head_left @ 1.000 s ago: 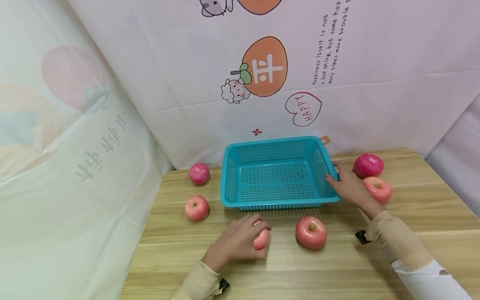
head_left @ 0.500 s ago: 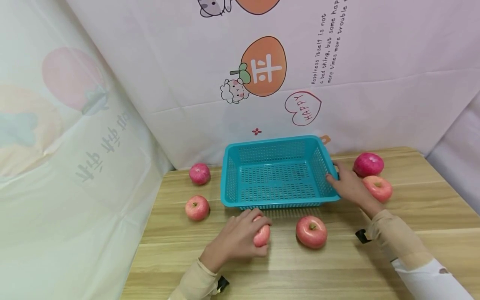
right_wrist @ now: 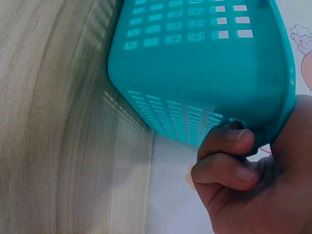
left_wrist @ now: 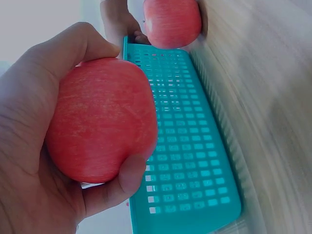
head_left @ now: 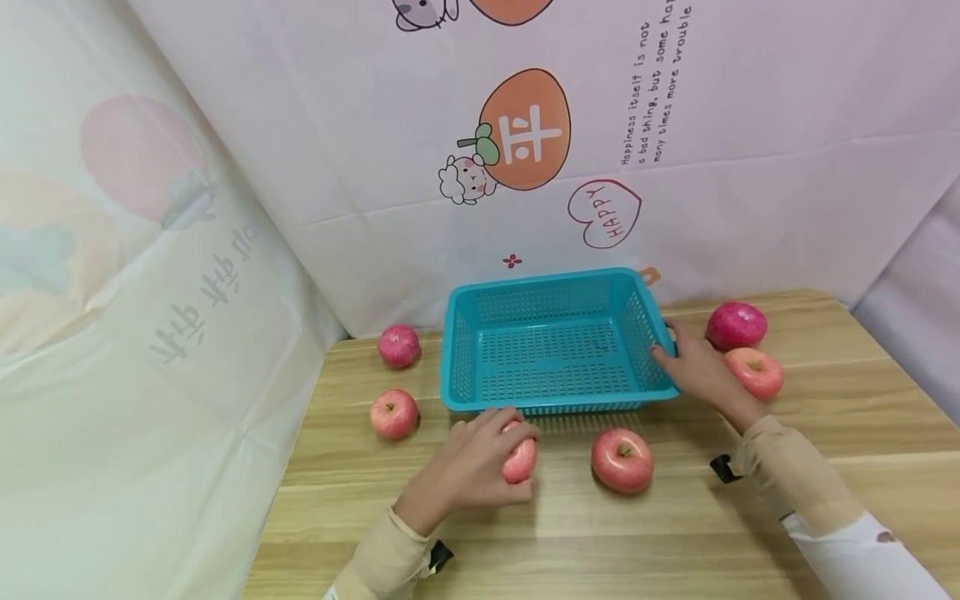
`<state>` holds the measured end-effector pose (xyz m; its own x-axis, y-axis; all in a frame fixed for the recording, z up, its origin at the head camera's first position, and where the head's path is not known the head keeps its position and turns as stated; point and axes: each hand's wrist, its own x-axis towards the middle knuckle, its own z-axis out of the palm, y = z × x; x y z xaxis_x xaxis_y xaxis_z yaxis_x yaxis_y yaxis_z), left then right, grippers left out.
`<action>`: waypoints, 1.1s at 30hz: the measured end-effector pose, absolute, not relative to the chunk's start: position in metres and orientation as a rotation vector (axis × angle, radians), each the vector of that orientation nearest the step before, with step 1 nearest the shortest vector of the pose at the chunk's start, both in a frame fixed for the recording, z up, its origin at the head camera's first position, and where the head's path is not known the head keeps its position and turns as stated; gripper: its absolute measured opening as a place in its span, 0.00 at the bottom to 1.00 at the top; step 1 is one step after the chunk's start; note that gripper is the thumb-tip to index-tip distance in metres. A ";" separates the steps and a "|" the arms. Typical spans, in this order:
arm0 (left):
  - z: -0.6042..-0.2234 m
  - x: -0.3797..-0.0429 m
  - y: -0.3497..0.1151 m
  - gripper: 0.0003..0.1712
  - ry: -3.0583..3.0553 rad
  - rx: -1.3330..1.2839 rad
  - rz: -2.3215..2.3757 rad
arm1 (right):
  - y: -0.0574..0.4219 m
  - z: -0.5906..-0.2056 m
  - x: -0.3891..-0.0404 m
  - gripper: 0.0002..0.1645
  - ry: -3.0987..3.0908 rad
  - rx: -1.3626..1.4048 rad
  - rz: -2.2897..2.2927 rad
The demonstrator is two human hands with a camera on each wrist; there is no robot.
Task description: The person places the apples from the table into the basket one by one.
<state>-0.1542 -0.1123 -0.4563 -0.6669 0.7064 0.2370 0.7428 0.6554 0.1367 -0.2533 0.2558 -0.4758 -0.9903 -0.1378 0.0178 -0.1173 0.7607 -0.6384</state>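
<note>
A red apple (left_wrist: 102,119) sits in my left hand (head_left: 468,462), the thumb and fingers curled round it. In the head view this hand is just in front of the near wall of a teal plastic basket (head_left: 555,407), which holds nothing. My right hand (head_left: 697,367) grips the basket's right end; in the right wrist view its fingers (right_wrist: 226,170) curl under the rim. Another apple (head_left: 622,461) lies on the table between the two hands, in front of the basket. Close behind the right wrist rests one more apple (head_left: 754,374).
Left of the basket lie an apple (head_left: 394,414) and a dark pink round fruit (head_left: 399,346). A second dark pink fruit (head_left: 737,325) is at the back right. White printed cloth (head_left: 375,275) hangs behind the wooden table (head_left: 600,550).
My left hand has lifted slightly with the apple and moved toward the basket's near wall. The right hand has kept its grip on the basket, which stays in place.
</note>
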 end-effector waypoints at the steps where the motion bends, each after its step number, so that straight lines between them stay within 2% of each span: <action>1: -0.456 -0.155 -0.112 0.29 -2.707 -1.195 -0.333 | 0.256 -0.476 -0.253 0.41 2.921 -0.214 -1.054; 33: -0.440 -0.175 -0.102 0.29 -2.625 -1.182 -0.344 | 0.257 -0.479 -0.256 0.40 2.918 -0.197 -1.064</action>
